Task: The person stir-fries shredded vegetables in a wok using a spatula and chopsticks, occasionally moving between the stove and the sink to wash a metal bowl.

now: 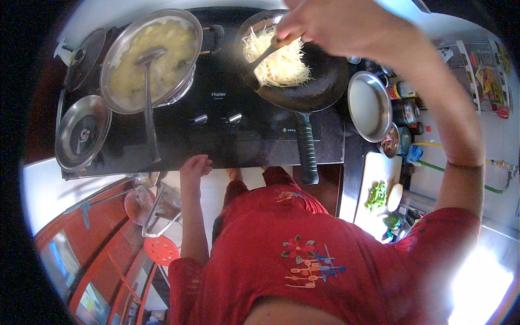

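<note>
My right hand (310,22) grips the wooden handle of a spatula (266,56) over a dark wok (325,87). The spatula's blade lies at the left side of a heap of pale shredded vegetable, perhaps potato (284,67), inside the wok. The wok's ribbed black handle (307,150) points back towards me. My left hand (196,165) hangs near the front edge of the black Haier gas stove (219,134), fingers curled, with nothing visible in it. On the stove's left side, a steel pot (106,87) holds yellowish, cloudy food with a metal ladle (149,105) resting in it.
Two lids, a steel one (83,134) and a glass one (87,57), lie left of the pot. Right of the stove are a steel basin (369,105) with whitish liquid, a small bowl (391,140) and a cutting board (380,166) bearing chopped green pepper (378,197). A red stool (161,250) stands lower left.
</note>
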`<act>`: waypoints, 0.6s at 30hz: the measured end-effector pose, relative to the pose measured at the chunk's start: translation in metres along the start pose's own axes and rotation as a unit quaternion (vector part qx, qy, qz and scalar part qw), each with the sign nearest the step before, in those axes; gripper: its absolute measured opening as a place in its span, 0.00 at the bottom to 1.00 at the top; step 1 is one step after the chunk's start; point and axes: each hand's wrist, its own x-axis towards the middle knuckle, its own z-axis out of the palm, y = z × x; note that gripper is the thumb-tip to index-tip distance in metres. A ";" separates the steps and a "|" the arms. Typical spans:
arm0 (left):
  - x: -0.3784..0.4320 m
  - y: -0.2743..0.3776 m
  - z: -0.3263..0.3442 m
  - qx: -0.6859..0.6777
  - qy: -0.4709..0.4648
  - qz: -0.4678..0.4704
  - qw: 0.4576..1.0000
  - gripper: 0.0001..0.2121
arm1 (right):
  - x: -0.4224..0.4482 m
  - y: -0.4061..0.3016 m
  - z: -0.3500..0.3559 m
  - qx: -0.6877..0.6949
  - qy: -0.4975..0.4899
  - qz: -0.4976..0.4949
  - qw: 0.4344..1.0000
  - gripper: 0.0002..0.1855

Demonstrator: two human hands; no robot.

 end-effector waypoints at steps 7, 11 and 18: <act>-0.002 0.001 -0.002 -0.020 -0.011 0.024 0.999 0.09 | -0.026 0.013 -0.017 -0.027 -0.279 0.170 0.945 0.04; 0.007 0.007 0.009 -0.035 -0.056 0.047 0.997 0.09 | -0.071 0.017 -0.006 -0.077 -0.208 0.209 0.952 0.14; 0.016 0.029 0.025 -0.012 -0.083 0.044 0.996 0.08 | -0.122 -0.001 -0.019 0.098 -0.182 0.307 0.929 0.13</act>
